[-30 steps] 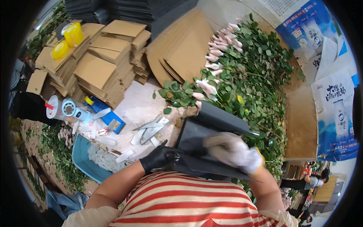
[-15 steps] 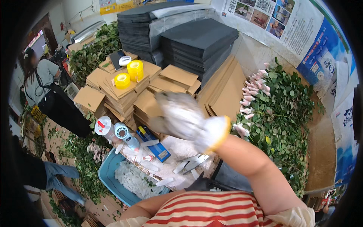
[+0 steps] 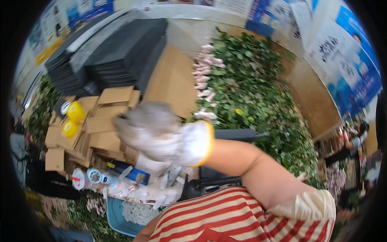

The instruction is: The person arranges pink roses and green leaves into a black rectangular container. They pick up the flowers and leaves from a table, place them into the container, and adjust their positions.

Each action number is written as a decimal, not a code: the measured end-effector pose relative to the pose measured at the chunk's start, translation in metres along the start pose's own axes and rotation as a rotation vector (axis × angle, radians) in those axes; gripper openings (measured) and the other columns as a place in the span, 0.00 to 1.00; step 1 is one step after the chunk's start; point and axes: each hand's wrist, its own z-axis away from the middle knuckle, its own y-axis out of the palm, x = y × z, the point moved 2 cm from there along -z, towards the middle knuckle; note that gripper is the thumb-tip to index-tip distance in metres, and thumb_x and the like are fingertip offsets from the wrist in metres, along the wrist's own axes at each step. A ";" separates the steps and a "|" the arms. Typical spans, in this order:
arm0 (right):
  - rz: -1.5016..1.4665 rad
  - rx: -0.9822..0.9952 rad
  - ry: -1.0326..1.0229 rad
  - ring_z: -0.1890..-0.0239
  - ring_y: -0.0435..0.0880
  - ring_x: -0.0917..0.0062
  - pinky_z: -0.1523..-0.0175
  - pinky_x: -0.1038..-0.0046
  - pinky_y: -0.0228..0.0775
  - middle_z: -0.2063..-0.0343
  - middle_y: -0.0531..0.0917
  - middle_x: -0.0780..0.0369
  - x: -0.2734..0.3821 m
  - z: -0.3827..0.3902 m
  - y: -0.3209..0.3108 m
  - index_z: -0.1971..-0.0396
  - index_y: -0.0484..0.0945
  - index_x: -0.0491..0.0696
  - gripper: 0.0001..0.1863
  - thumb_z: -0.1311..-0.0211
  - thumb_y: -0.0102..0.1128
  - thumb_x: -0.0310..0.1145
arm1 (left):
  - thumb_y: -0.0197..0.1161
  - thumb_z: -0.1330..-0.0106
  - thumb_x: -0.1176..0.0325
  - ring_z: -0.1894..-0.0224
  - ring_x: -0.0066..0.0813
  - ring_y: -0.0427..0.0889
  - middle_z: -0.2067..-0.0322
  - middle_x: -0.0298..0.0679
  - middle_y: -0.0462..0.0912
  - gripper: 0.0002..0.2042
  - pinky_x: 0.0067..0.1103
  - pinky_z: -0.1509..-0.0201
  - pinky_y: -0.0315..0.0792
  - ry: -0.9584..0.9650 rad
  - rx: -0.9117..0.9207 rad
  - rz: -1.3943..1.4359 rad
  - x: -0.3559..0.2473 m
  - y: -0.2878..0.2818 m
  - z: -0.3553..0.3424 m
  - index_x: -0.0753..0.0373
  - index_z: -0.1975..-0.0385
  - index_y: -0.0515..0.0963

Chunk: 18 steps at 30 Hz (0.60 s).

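My right hand point(image 3: 151, 131), in a greyish-white work glove with a yellow-edged cuff, hangs over the worktable. Motion smears its fingers, so I cannot make out whether they hold anything. It is nearest to the flat cardboard pieces point(image 3: 105, 124) stacked on its left. Below it on the table lie metal blades or scissors point(image 3: 171, 175), too blurred to tell which, and a blue tool point(image 3: 139, 176). Further left stands a light-blue handheld fan point(image 3: 108, 178). Only part of my left arm point(image 3: 146, 233) shows at the lower edge; the left hand is out of sight.
Leafy flower stems with wrapped pale-pink heads point(image 3: 246, 76) fill the right side. Dark sheets point(image 3: 117, 56) are piled at the back left, near yellow tape rolls point(image 3: 74, 113). A blue tub point(image 3: 112, 218) holds white strips. Another person point(image 3: 356, 143) is at the far right.
The view has swung right, so the table and stacks sit further left. My right hand is still raised and blurred, now lower and further left in the picture.
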 end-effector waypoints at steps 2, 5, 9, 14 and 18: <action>-0.317 0.247 0.269 0.74 0.81 0.66 0.67 0.64 0.72 0.79 0.79 0.61 -0.034 0.060 -0.079 0.65 0.81 0.48 0.07 0.41 0.65 0.34 | 0.64 0.40 0.63 0.52 0.38 0.81 0.62 0.44 0.84 0.16 0.49 0.26 0.47 0.052 -0.035 -0.004 0.014 0.008 0.005 0.59 0.53 0.82; -0.452 0.904 0.976 0.65 0.85 0.68 0.57 0.69 0.77 0.67 0.86 0.58 -0.071 0.174 -0.138 0.55 0.81 0.45 0.15 0.41 0.65 0.35 | 0.64 0.41 0.64 0.52 0.38 0.81 0.62 0.44 0.84 0.16 0.49 0.26 0.48 0.157 -0.128 -0.096 0.026 0.013 0.017 0.59 0.53 0.82; -0.494 1.076 1.747 0.82 0.80 0.78 0.77 0.76 0.70 0.80 0.83 0.62 -0.097 0.263 -0.143 0.68 0.82 0.43 0.13 0.42 0.67 0.40 | 0.64 0.44 0.69 0.51 0.39 0.80 0.62 0.44 0.82 0.16 0.49 0.26 0.49 0.213 -0.049 -0.330 -0.001 -0.006 0.026 0.57 0.54 0.83; -0.384 1.182 1.501 0.71 0.85 0.62 0.62 0.66 0.77 0.78 0.84 0.50 -0.103 0.256 -0.122 0.75 0.83 0.39 0.25 0.49 0.65 0.52 | 0.60 0.46 0.76 0.40 0.50 0.71 0.51 0.48 0.78 0.20 0.49 0.26 0.51 0.343 0.209 -0.674 -0.080 -0.056 -0.012 0.52 0.52 0.83; -0.160 1.325 1.039 0.57 0.86 0.55 0.53 0.61 0.78 0.66 0.86 0.47 -0.102 0.243 -0.128 0.61 0.86 0.45 0.21 0.43 0.56 0.46 | 0.61 0.46 0.75 0.34 0.43 0.70 0.37 0.47 0.74 0.13 0.35 0.31 0.65 0.144 0.484 -0.421 -0.106 -0.050 -0.081 0.59 0.63 0.86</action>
